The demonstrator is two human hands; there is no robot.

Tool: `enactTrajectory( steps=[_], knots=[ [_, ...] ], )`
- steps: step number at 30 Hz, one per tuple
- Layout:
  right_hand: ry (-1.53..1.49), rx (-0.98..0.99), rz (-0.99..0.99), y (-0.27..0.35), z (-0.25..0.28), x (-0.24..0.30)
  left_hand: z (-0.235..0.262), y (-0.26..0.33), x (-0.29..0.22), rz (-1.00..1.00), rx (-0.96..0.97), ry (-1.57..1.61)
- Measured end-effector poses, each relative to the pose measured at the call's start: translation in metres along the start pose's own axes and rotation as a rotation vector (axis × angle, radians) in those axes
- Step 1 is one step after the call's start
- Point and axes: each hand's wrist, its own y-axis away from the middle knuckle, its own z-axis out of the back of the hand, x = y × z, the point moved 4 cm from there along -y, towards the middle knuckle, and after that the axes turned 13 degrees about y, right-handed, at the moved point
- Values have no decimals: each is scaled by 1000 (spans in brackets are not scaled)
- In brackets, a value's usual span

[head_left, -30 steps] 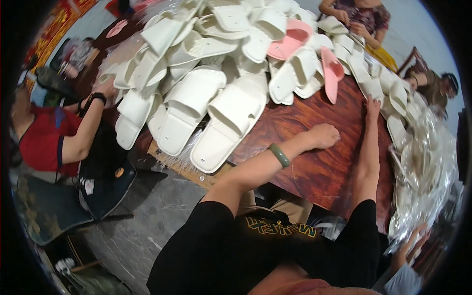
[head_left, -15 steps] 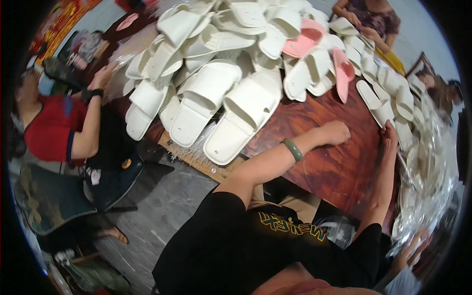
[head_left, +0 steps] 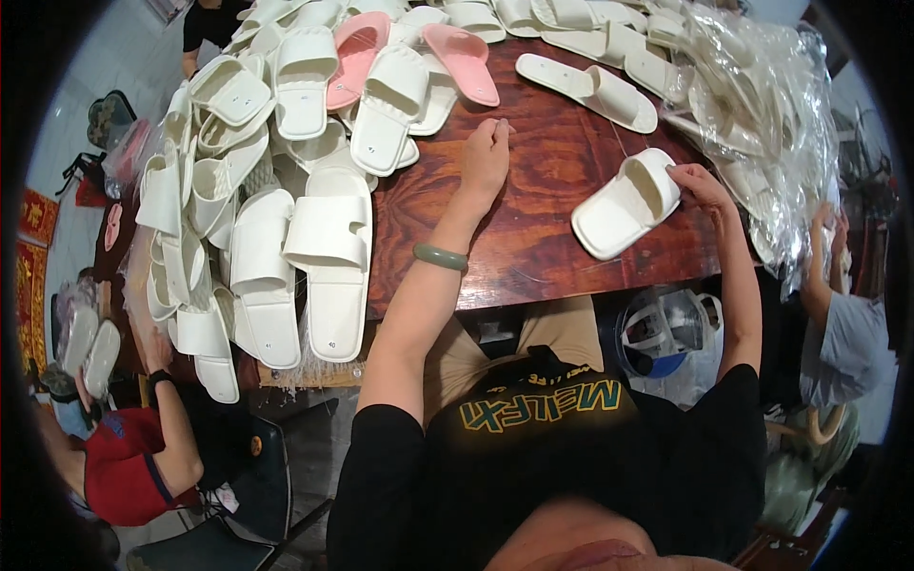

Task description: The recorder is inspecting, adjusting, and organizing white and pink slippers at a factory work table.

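The right hand [head_left: 703, 187] grips one white slipper [head_left: 606, 219] by the strap end, the left hand [head_left: 485, 159] half-curls, contents indiscernible, and a slipper heap [head_left: 328, 233] remains unheld.

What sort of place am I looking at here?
Perhaps a small slipper workshop or packing room: white slippers are heaped on a wooden table, clear plastic lies over others, and a person in red is nearby.
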Motion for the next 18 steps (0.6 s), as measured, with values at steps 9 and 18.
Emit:
enactTrajectory(
  steps=[9,18],
  knots=[
    [180,353,223,13,0,-5,-14,8,-25,-233,34,-466],
    [257,264,134,13,-21,0,-7,-2,5,-209,365,-563]
  ],
)
